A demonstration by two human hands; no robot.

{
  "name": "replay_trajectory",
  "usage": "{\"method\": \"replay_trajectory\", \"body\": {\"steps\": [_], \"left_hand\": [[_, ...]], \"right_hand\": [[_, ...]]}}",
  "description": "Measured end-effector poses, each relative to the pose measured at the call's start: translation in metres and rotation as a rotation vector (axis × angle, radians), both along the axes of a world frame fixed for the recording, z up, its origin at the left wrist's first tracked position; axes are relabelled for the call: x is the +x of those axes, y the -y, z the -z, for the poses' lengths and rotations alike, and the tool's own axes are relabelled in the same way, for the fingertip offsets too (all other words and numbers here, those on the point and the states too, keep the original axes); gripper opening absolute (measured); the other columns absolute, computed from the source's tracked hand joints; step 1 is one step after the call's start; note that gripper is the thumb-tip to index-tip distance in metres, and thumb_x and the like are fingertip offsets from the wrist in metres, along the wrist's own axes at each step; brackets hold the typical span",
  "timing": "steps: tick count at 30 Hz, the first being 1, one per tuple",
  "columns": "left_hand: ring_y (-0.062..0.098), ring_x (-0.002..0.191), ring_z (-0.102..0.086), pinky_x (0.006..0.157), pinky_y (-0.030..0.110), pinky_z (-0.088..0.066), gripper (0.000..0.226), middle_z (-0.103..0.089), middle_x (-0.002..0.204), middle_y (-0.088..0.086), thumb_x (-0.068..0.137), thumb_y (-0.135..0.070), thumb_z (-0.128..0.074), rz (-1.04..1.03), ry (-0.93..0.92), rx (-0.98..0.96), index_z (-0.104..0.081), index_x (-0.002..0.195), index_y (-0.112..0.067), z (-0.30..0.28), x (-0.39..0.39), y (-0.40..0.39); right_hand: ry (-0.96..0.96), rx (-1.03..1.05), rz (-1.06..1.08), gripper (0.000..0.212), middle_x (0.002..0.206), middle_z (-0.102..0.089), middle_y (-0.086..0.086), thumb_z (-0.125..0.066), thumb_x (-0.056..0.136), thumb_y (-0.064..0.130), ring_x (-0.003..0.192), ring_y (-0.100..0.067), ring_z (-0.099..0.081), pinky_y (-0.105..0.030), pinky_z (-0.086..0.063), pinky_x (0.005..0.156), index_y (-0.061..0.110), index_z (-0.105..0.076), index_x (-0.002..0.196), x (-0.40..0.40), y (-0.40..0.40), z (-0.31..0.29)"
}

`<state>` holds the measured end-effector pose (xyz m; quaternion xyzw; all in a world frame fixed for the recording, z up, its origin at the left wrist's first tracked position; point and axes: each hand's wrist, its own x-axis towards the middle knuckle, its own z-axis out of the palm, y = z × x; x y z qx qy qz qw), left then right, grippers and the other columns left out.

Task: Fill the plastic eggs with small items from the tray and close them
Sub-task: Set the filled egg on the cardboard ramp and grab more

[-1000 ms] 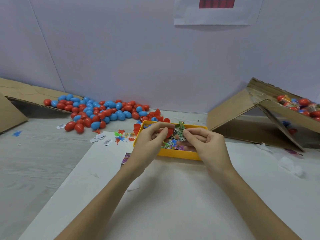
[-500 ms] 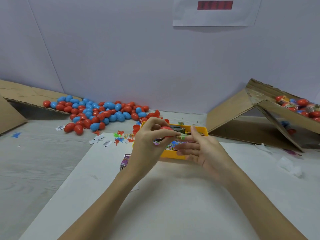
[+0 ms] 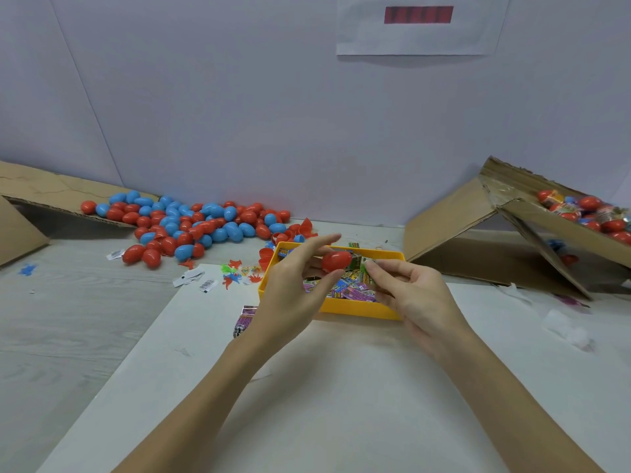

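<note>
the yellow tray [image 3: 358, 307] sits on the white sheet [image 3: 341, 387] on the table [image 3: 68, 319], and it holds a heap of small printed packets [image 3: 351, 290] in purple, green and blue. to the right a tipped cardboard box [image 3: 478, 230] carries finished red eggs [image 3: 590, 213] and wrapped bits on its sloping flap. at the back left, a loose pile of red and blue eggs [image 3: 191, 227] spreads from a flat cardboard sheet [image 3: 44, 189] across the table, with a few open red halves [image 3: 300, 230] just behind the tray. small coloured toy shapes [image 3: 239, 273] and paper tags [image 3: 194, 279] lie beside the tray's left end, and one purple packet [image 3: 244, 319] lies on the sheet near the left wrist.

the red egg [image 3: 336, 261] is glossy and looks closed from here, though its seam is hidden. it is held above the tray in the left hand [image 3: 293, 288], pinched between thumb and middle fingers while the forefinger points out straight above it. the right hand [image 3: 413, 295] is just beside it, its fingers curled together and pinching a small green item [image 3: 366, 266] at the tips.

half a second ago the two hands met over the egg with the green item pressed against it; now they have drawn slightly apart, and the egg shows whole and clear of the right hand.
</note>
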<state>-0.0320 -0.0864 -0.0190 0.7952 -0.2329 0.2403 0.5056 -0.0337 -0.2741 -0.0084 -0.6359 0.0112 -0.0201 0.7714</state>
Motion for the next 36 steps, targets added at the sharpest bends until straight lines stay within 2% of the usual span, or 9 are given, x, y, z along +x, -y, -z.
{"method": "replay_trajectory", "body": {"steps": [4,7,12,18,27,32,34,36], "left_hand": [[0.005,0.105,-0.068,0.09,0.019,-0.056,0.04,-0.07,0.114,-0.007,0.087,-0.016,-0.079,0.018,-0.058,-0.03,-0.063,0.124,-0.012,-0.0038,-0.0045,0.0018],[0.006,0.105,-0.068,0.09,0.017,-0.055,0.037,-0.07,0.113,-0.007,0.087,-0.015,-0.079,0.028,-0.054,-0.022,-0.065,0.121,-0.011,-0.0046,-0.0059,0.0016],[0.008,0.108,-0.069,0.094,0.022,-0.056,0.035,-0.071,0.114,-0.007,0.088,-0.013,-0.078,0.058,-0.071,-0.036,-0.067,0.121,-0.012,-0.0044,-0.0056,0.0],[0.015,0.106,-0.073,0.095,0.031,-0.058,0.036,-0.074,0.116,-0.001,0.089,-0.006,-0.077,0.103,-0.119,-0.113,-0.069,0.123,-0.013,-0.0031,-0.0048,0.0001],[0.011,0.099,-0.073,0.09,0.027,-0.059,0.039,-0.074,0.115,-0.003,0.088,-0.006,-0.078,0.066,-0.162,-0.101,-0.071,0.125,-0.015,-0.0034,-0.005,0.0004],[0.01,0.093,-0.074,0.083,0.02,-0.057,0.037,-0.075,0.107,-0.002,0.088,-0.006,-0.078,0.124,-0.233,-0.198,-0.073,0.124,-0.014,-0.0042,-0.0084,0.0059],[0.009,0.092,-0.074,0.08,0.017,-0.056,0.031,-0.076,0.102,-0.005,0.091,-0.009,-0.076,0.147,-0.266,-0.26,-0.074,0.122,-0.014,-0.0044,-0.0087,0.0065],[0.01,0.096,-0.074,0.081,0.017,-0.056,0.031,-0.077,0.106,-0.006,0.092,-0.009,-0.074,0.151,-0.273,-0.283,-0.074,0.122,-0.015,-0.0054,-0.0084,0.0057]], "right_hand": [[0.06,-0.174,0.036,0.035,0.086,-0.08,-0.003,-0.081,0.074,0.042,0.08,-0.013,-0.077,-0.02,-0.057,0.061,0.016,-0.08,0.096,-0.0014,0.0015,0.002],[0.09,-0.233,0.06,0.029,0.082,-0.08,0.0,-0.079,0.08,0.043,0.078,-0.013,-0.077,-0.021,-0.055,0.059,0.017,-0.081,0.095,-0.0019,0.0008,0.0025],[0.113,-0.237,0.056,0.023,0.081,-0.08,-0.002,-0.073,0.092,0.037,0.076,-0.016,-0.078,-0.02,-0.055,0.056,0.015,-0.081,0.093,-0.0038,-0.0003,0.0007],[0.142,-0.251,0.065,0.021,0.081,-0.08,0.0,-0.071,0.095,0.034,0.077,-0.017,-0.078,-0.021,-0.057,0.055,0.016,-0.081,0.095,-0.0047,-0.002,0.0014],[0.113,-0.262,0.081,0.026,0.086,-0.08,0.001,-0.069,0.096,0.037,0.084,-0.02,-0.078,-0.027,-0.056,0.061,0.015,-0.081,0.102,-0.0013,-0.0013,0.0046],[0.153,-0.231,0.01,0.022,0.087,-0.08,0.0,-0.067,0.097,0.034,0.081,-0.018,-0.078,-0.023,-0.059,0.06,0.016,-0.081,0.102,-0.0032,-0.0021,0.0054],[0.158,-0.206,-0.019,0.021,0.091,-0.08,-0.001,-0.07,0.095,0.031,0.083,-0.019,-0.078,-0.023,-0.06,0.065,0.015,-0.079,0.106,-0.0021,-0.0016,0.0053],[0.156,-0.172,-0.036,0.024,0.099,-0.08,-0.003,-0.075,0.092,0.024,0.089,-0.019,-0.078,-0.025,-0.061,0.072,0.012,-0.077,0.113,-0.0003,-0.0017,0.0065]]}}
